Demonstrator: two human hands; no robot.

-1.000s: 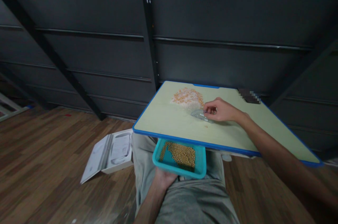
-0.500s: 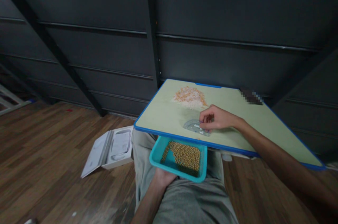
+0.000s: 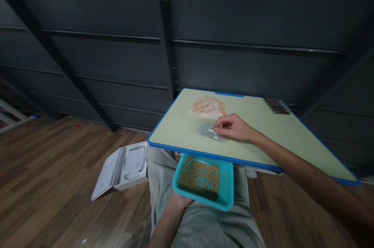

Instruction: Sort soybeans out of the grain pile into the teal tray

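Pressing down at the frame's centre, the right hand (image 3: 233, 128) keeps its fingers bunched narrow, their tips on the right part of a clear protractor (image 3: 207, 131) that lies flat on the green table (image 3: 175, 133), near its blue front edge. A pile of mixed grains (image 3: 208, 106) sits just above it, with bare tabletop to the left and right. Below the front edge, the left hand (image 3: 179, 202) holds a teal tray (image 3: 228, 185) of yellow beans (image 3: 198, 175) from beneath; its fingers are hidden. An open white box (image 3: 125, 166) lies on the floor at lower left.
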